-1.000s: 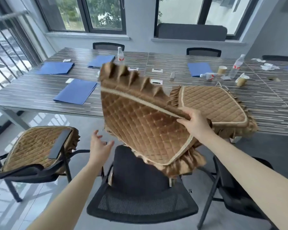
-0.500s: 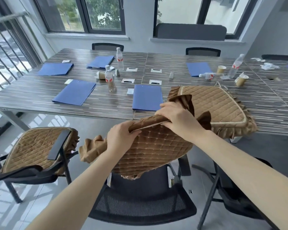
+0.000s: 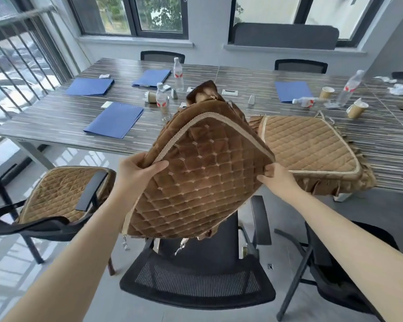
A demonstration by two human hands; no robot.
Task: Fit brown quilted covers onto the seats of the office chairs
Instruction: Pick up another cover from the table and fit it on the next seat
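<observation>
A brown quilted seat cover with cream piping and a ruffled edge (image 3: 203, 173) is held up in the air between both hands, tilted with its far end raised toward the long striped wood-grain desk (image 3: 56, 122). The left hand (image 3: 135, 173) grips its left edge, thumb lying across the quilted top and fingers curled underneath. The right hand (image 3: 275, 180) pinches the right edge, its fingers mostly hidden behind the fabric. The cover hangs directly above the bare seat of a black mesh-backed office chair (image 3: 196, 282). A second, lighter brown quilted cover (image 3: 310, 145) lies flat on the desk just beyond the right hand. To the left, another black chair with a fitted brown cover (image 3: 61, 191) stands apart from both hands.
</observation>
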